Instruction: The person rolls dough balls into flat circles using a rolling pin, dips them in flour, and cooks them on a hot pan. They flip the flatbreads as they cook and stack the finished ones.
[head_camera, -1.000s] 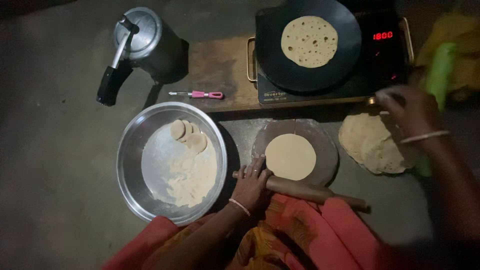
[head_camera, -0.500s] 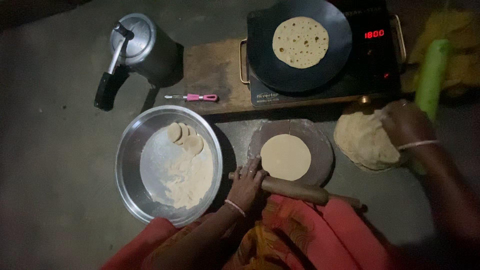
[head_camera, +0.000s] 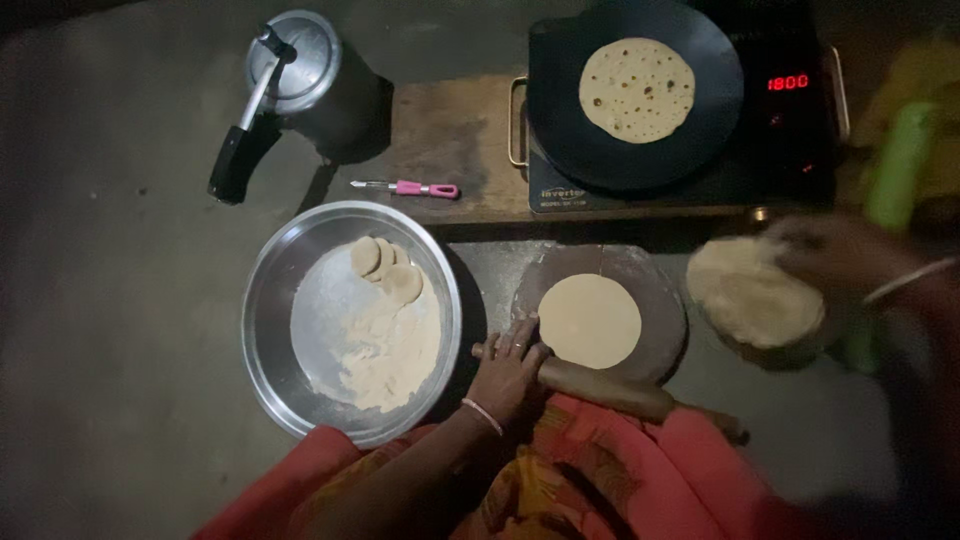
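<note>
My rolled dough disc (head_camera: 590, 321) is pale cream. The flatbread (head_camera: 637, 89) on the black pan (head_camera: 560, 130) shows brown spots. My garment (head_camera: 640, 470) is red-orange.

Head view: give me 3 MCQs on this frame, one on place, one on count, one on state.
1. Where does the rolling pin lie?
A. on the near edge of the rolling board
B. in the steel basin
C. on the griddle

2. How many flatbreads are on the black griddle?
A. none
B. one
C. three

3. What is the left hand doing?
A. lifting the pressure cooker
B. resting on the rolling pin's end
C. holding the pink-handled tool

Key: 1 A, the pin crosses the board's near rim beside the rolled dough disc. 2 B, a single spotted flatbread lies there. 3 B, its fingers lie over the pin's left end.
</note>
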